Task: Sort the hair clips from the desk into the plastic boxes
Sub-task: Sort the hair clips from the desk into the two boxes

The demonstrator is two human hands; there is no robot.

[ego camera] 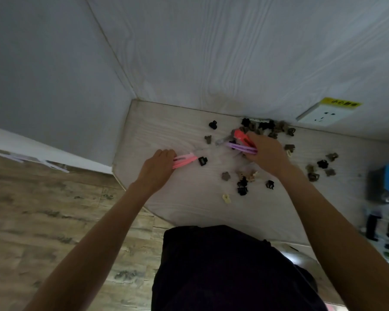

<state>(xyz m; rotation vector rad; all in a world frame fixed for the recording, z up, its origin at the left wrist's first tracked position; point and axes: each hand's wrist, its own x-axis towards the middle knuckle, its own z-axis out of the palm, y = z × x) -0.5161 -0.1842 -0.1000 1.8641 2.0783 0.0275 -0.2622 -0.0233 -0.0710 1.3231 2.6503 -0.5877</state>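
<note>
Left hand [158, 168] holding long pink clips [184, 161] at its 2 o'clock, right hand [266, 153] gripping purple clips [241, 148] and red clip [241, 135] at its 10 o'clock, small claw clips [243, 184] scattered on desk [166, 131], yellow sticker [340, 102] writing too blurry

A lived-in room of a home is suggested. A pale wood-grain desk [166, 131] is set into a corner of white wood-grain panelled walls [234, 52], where a wall socket [321, 116] is mounted. Wood-look floor planks [43, 209] are seen below. Blurred items at the right edge may be storage boxes.
</note>
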